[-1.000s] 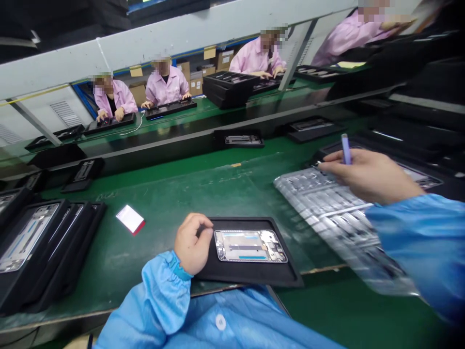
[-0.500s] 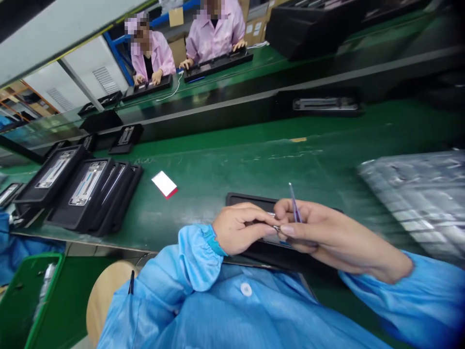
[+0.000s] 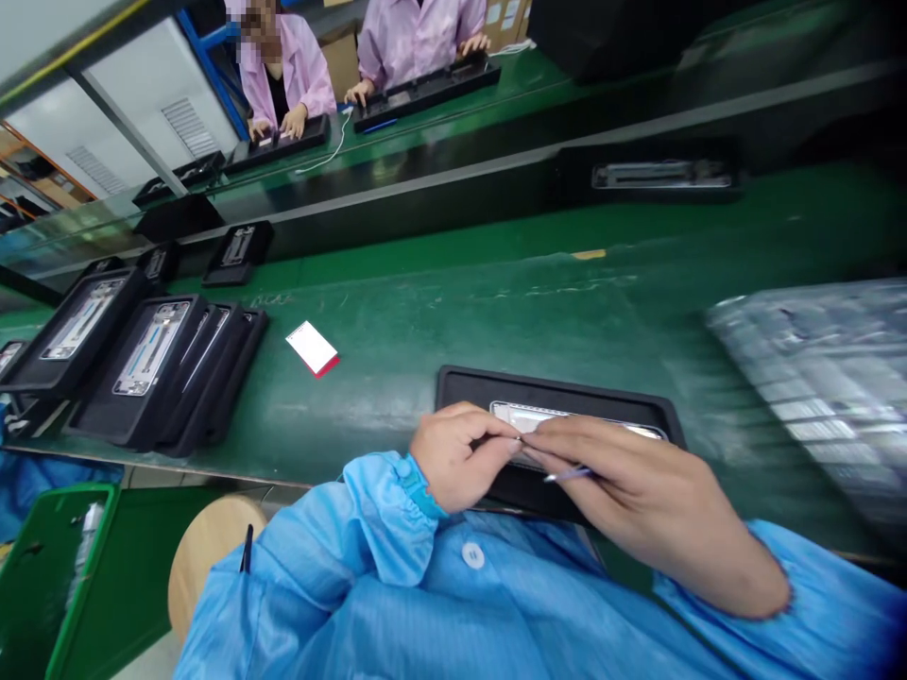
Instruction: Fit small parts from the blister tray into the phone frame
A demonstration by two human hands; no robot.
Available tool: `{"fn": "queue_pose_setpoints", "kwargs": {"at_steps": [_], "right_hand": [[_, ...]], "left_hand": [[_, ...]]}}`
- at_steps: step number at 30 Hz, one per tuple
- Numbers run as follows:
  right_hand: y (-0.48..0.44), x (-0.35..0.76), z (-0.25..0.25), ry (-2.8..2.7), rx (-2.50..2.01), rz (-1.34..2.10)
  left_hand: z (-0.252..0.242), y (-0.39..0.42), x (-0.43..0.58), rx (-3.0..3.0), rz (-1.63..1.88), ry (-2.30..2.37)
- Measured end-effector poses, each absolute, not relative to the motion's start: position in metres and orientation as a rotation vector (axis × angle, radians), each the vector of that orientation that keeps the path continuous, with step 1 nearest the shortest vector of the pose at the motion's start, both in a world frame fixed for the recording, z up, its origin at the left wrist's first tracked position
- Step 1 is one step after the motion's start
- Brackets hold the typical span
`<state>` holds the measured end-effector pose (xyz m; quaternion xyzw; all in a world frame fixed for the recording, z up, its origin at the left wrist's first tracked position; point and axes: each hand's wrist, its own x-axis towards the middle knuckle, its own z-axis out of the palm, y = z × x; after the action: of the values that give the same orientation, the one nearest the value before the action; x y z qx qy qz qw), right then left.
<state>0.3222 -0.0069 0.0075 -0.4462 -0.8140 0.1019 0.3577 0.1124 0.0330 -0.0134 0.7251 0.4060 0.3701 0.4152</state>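
My left hand (image 3: 453,458) is closed in a pinch, thumb against forefinger. At its fingertips is a tiny shiny part (image 3: 520,440), too small to name. Meeting it from the other side, my right hand (image 3: 638,501) has its fingertips at the same spot. Slim purplish tweezers (image 3: 567,474) lie within the right hand, tip pointing left below the fingers. Both hands are over a black foam tray (image 3: 468,382), where a silver-rimmed phone frame (image 3: 504,411) rests, partly covered by my fingers.
Stacked black trays with phone frames (image 3: 131,378) stand at the left. A white card with a red edge (image 3: 312,348) lies on the green bench (image 3: 383,331). Clear plastic packaging (image 3: 814,368) is at the right. Two people in pink (image 3: 298,66) work across the bench.
My right hand has turned palm-down, and the tweezers have swung from upright to nearly flat. More of the tray and phone frame shows. My left hand keeps its pinch.
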Motion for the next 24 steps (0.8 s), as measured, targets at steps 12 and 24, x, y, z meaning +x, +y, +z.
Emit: {"fn": "queue_pose_setpoints", "kwargs": {"at_steps": [12, 24], "right_hand": [[0.028, 0.372, -0.027, -2.370, -1.356, 0.016], [0.027, 0.399, -0.027, -2.311, -1.465, 0.016]], "left_hand": [[-0.024, 0.068, 0.092, 2.305, 0.652, 1.260], [-0.032, 0.064, 0.091, 2.229, 0.656, 1.217]]}}
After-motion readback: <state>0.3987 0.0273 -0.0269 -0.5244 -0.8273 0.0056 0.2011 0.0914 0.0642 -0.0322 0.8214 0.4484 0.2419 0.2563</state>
